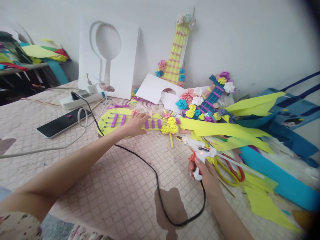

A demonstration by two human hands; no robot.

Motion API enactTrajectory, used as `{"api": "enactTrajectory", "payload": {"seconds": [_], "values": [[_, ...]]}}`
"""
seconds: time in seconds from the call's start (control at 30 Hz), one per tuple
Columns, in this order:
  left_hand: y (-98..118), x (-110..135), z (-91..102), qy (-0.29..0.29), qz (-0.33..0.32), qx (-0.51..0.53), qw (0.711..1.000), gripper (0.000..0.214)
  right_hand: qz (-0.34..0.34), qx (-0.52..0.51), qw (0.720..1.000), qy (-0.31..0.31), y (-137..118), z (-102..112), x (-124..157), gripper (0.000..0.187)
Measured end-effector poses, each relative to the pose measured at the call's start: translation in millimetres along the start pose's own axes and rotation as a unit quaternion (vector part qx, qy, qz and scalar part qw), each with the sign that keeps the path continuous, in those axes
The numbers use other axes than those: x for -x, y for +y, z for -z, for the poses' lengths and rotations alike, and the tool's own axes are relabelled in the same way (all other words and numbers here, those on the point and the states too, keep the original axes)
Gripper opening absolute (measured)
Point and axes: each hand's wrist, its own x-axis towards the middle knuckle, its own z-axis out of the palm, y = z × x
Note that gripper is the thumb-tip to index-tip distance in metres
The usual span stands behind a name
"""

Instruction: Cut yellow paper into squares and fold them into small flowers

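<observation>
My right hand (203,168) grips a white hot glue gun (197,146) by its handle, with a red light lit on its body. A long glue stick pokes out of its back, and its nozzle points left at a yellow paper-flower cluster (170,126). Those flowers sit on the end of a yellow toy guitar (106,120) with purple bars and thin strings. Across the guitar's middle lies my left hand (137,125), fingers stretched out and resting on it. The part of the guitar under this hand is hidden.
A black cord (157,180) loops over the quilted tablecloth (112,200). Left stand a power strip (81,100) and a dark flat device (62,123). Yellow-handled scissors (225,171) and crepe paper strips (225,128) crowd the right. Decorated guitars (176,50) and a cut-out white board (122,63) are behind.
</observation>
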Motion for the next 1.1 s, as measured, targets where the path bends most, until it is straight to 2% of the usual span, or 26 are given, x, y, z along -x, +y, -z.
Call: {"api": "enactTrajectory", "payload": {"seconds": [0.13,0.4,0.5,0.67,0.8,0.93,1.0,1.1], "values": [[-5.9,-5.6,0.6,-0.051,-0.007,-0.009,0.999,0.062,0.009,-0.019,1.0,-0.002,1.9,-1.0,-0.2,0.028],[-12.8,-12.9,9.9,-0.022,0.015,-0.015,1.0,0.063,0.004,-0.085,0.996,-0.015,-6.3,-5.5,0.0,0.026],[-13.5,-16.9,19.0,-0.043,0.043,0.018,0.998,0.071,0.005,-0.117,0.993,-0.019,-5.8,-6.0,0.0,0.024],[-12.3,-23.7,36.0,-0.115,0.098,0.081,0.985,0.08,0.018,-0.149,0.988,-0.046,1.4,-3.9,-3.4,0.027],[-15.9,-27.5,48.1,-0.119,0.118,0.12,0.979,0.08,0.02,-0.164,0.984,-0.068,1.1,-4.4,-3.8,0.033],[-21.2,-29.4,56.6,-0.132,0.107,0.165,0.972,0.08,0.023,-0.198,0.977,-0.073,-3.6,-8.4,0.0,0.025],[-19.8,-28.8,57.2,-0.11,0.11,0.15,0.976,0.076,0.021,-0.206,0.975,-0.076,-6.3,-10.7,2.3,0.022],[-9.7,-26.5,51.1,0.007,0.154,0.045,0.987,0.066,0.015,-0.215,0.973,-0.082,-9.0,-13.4,4.3,0.021]]}}
